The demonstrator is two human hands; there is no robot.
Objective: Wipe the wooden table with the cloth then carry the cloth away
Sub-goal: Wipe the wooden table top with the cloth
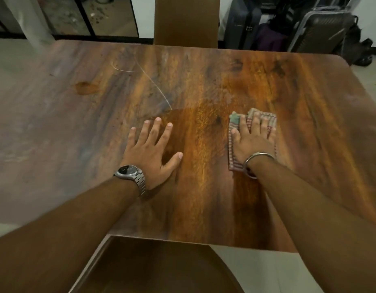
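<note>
Flat, the right hand (253, 142) presses the cloth (265, 120) onto the wooden table (204, 85) (fingers (255, 123) straight), left hand (150, 150) spread bare.

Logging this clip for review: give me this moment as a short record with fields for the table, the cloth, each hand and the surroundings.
table: wooden table, part glossy, part dull and streaked
cloth: striped cloth, folded, flat on the table's right part
right hand: right hand presses flat on the cloth, fingers straight
left hand: left hand rests flat on bare wood, fingers spread, apart from the cloth
surroundings: chair at the far edge; suitcases behind on the right
</note>
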